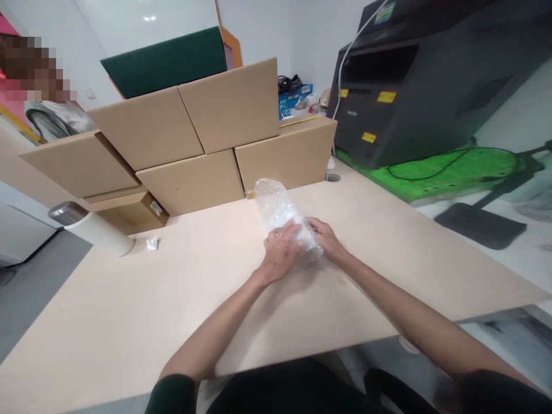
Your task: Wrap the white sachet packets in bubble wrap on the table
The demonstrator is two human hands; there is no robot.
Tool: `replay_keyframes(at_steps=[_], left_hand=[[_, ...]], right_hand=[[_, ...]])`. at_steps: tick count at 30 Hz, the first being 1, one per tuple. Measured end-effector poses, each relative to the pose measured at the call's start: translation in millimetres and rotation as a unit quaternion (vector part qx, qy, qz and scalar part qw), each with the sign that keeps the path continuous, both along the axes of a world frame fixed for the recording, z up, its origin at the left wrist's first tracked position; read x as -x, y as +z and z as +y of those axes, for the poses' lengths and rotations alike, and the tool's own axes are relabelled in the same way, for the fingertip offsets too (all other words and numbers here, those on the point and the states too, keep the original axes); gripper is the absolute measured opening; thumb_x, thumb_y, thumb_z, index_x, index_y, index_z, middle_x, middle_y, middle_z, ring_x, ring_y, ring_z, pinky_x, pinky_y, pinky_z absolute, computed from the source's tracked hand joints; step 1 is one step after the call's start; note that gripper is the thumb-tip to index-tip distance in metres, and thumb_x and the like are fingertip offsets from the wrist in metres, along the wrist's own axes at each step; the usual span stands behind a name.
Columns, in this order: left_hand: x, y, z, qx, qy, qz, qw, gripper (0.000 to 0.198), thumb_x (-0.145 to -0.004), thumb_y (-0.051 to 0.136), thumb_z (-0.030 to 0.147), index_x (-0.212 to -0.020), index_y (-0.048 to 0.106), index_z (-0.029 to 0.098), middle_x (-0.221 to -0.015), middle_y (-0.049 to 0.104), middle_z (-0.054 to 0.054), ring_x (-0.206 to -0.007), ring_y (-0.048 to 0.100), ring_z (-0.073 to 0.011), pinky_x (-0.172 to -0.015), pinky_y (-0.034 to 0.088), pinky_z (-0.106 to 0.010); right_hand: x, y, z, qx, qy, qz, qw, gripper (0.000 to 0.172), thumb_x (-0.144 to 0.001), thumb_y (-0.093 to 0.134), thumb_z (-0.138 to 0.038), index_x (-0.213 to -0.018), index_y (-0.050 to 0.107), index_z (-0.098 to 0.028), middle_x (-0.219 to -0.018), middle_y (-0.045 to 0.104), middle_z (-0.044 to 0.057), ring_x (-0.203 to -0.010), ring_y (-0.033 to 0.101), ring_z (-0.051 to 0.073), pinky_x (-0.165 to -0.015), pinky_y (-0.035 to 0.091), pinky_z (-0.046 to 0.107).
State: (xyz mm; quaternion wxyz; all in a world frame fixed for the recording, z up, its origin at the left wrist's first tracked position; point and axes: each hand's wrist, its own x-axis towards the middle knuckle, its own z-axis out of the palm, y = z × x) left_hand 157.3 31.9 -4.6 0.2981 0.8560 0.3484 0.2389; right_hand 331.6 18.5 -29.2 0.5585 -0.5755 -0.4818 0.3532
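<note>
A long, clear plastic-wrapped package (272, 200) with something white inside lies on the light wooden table (185, 310), slanting away from me. My left hand (282, 248) presses over its near half from the left, fingers curved across the wrap. At the package's right edge, my right hand (326, 238) grips the plastic, with the fingertips partly hidden. The far end of the wrap looks loose and crumpled. What the white content is, I cannot tell.
Stacked cardboard boxes (190, 187) line the back, a dark green box (172, 63) on top. At left are a white bottle (101, 231) and a crumpled white scrap (152, 243). A black printer (371, 109) and a monitor stand (480, 224) are at right. A person sits far left.
</note>
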Motion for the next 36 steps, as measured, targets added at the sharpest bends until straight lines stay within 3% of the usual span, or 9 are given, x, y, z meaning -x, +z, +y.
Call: replay_keyframes(at_steps=[3,5,11,17,22,27,29,32,36], left_hand=[[-12.6,-11.3,-0.3,-0.039,-0.015,0.102,0.994,0.048,-0.099,0.038,0.050,-0.144,0.046,0.033,-0.159,0.035,0.000,-0.136,0.036,-0.0339,-0.109,0.028,-0.057],[-17.3,-18.9,-0.7,-0.070,-0.028,0.147,0.986,0.047,-0.099,0.039,0.050,-0.142,0.048,0.033,-0.158,0.038,-0.001,-0.138,0.034,-0.0357,-0.110,0.025,-0.060],[-20.3,-32.3,0.8,-0.119,-0.034,0.171,0.978,0.047,-0.099,0.040,0.049,-0.142,0.049,0.032,-0.156,0.041,-0.002,-0.138,0.034,-0.0369,-0.108,0.025,-0.060],[-13.4,-32.1,-4.2,-0.111,-0.026,0.159,0.981,0.046,-0.098,0.044,0.048,-0.140,0.051,0.032,-0.155,0.043,-0.002,-0.137,0.034,-0.0373,-0.107,0.026,-0.059],[17.1,-15.0,-7.1,-0.111,-0.038,0.109,0.987,0.048,-0.099,0.041,0.049,-0.142,0.051,0.031,-0.158,0.038,-0.002,-0.142,0.029,-0.0336,-0.112,0.023,-0.054],[72.6,27.4,10.1,-0.156,0.095,0.056,0.982,0.058,-0.095,0.043,0.055,-0.146,0.047,0.028,-0.163,0.025,-0.005,-0.151,0.007,-0.0356,-0.117,0.000,-0.061],[93.7,41.6,12.3,-0.090,0.081,0.005,0.993,0.060,-0.095,0.040,0.060,-0.144,0.050,0.027,-0.160,0.034,-0.006,-0.151,0.015,-0.0344,-0.119,0.002,-0.058],[113.9,46.6,5.0,0.160,-0.033,-0.125,0.979,0.071,-0.093,0.032,0.071,-0.141,0.054,0.024,-0.148,0.051,-0.010,-0.138,0.044,-0.0335,-0.116,0.027,-0.051],[119.6,26.1,-8.8,0.462,-0.100,-0.340,0.813,0.098,-0.080,0.028,0.088,-0.135,0.059,0.012,-0.138,0.059,-0.019,-0.131,0.052,-0.0378,-0.109,0.038,-0.049]], right_hand=[[-27.3,0.3,2.3,-0.002,-0.087,-0.136,0.987,0.019,-0.071,0.061,-0.028,-0.086,0.069,-0.021,-0.113,0.069,0.010,-0.119,0.055,0.030,-0.105,0.037,0.045],[-36.0,0.6,7.6,0.033,-0.100,-0.144,0.984,0.018,-0.078,0.056,-0.030,-0.087,0.068,-0.021,-0.113,0.069,0.010,-0.120,0.055,0.028,-0.107,0.035,0.044],[-29.3,0.4,41.4,0.130,-0.072,-0.056,0.987,0.029,-0.072,0.072,-0.041,-0.088,0.065,-0.018,-0.090,0.071,0.007,-0.096,0.064,0.026,-0.085,0.049,0.035],[-3.5,20.5,56.9,0.173,0.021,0.091,0.981,0.030,-0.064,0.081,-0.029,-0.084,0.063,-0.016,-0.076,0.071,0.006,-0.075,0.067,0.023,-0.068,0.054,0.032],[16.6,38.4,35.6,0.172,0.105,0.173,0.964,0.032,-0.055,0.084,-0.021,-0.079,0.064,-0.016,-0.073,0.071,0.005,-0.069,0.067,0.020,-0.067,0.055,0.031],[38.0,60.7,-4.1,0.150,0.281,0.198,0.927,0.048,-0.054,0.090,-0.029,-0.095,0.069,-0.015,-0.085,0.074,0.005,-0.074,0.069,0.019,-0.071,0.055,0.031],[46.7,72.1,-20.0,0.127,0.330,0.174,0.919,0.043,-0.058,0.089,-0.032,-0.093,0.070,-0.015,-0.085,0.073,0.004,-0.074,0.068,0.018,-0.069,0.054,0.029],[60.3,84.5,-34.7,0.092,0.327,0.185,0.922,0.037,-0.064,0.087,-0.034,-0.093,0.070,-0.018,-0.083,0.071,0.003,-0.071,0.067,0.017,-0.065,0.053,0.027],[76.9,80.5,-28.8,0.057,0.245,0.202,0.946,0.037,-0.064,0.087,-0.039,-0.089,0.068,-0.020,-0.081,0.071,0.002,-0.067,0.065,0.015,-0.059,0.052,0.025]])
